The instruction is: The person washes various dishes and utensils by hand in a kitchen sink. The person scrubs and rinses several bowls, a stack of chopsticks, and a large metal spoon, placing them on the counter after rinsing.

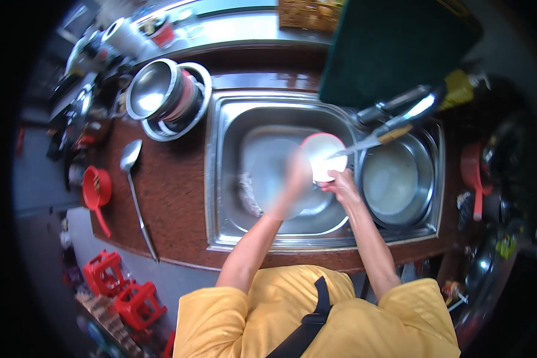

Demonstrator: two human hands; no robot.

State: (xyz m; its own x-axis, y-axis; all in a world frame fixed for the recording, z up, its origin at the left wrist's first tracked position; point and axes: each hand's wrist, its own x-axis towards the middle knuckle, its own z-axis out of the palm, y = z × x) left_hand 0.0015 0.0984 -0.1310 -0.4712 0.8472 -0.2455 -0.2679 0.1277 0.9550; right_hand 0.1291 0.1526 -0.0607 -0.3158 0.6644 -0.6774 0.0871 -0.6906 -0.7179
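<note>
My right hand (pixel 340 183) grips the lower edge of a white bowl with a red rim (pixel 324 152), tilted over the main basin of the steel sink (pixel 228 223). A stream of water from the faucet (pixel 376 136) runs into the bowl. My left hand (pixel 299 168), blurred, is just left of the bowl, over a pale round translucent shape (pixel 268 179) in the basin; whether the hand holds anything is unclear. The smaller basin at right holds a round metal pot (pixel 427 192) with cloudy liquid.
Stacked metal bowls (pixel 150 91) stand at the back left of the counter. A long-handled metal ladle (pixel 136 192) and a red plastic dipper (pixel 97 190) lie on the left. Red plastic stools (pixel 138 304) stand on the floor at lower left. A dark green board (pixel 394 49) rises behind the sink.
</note>
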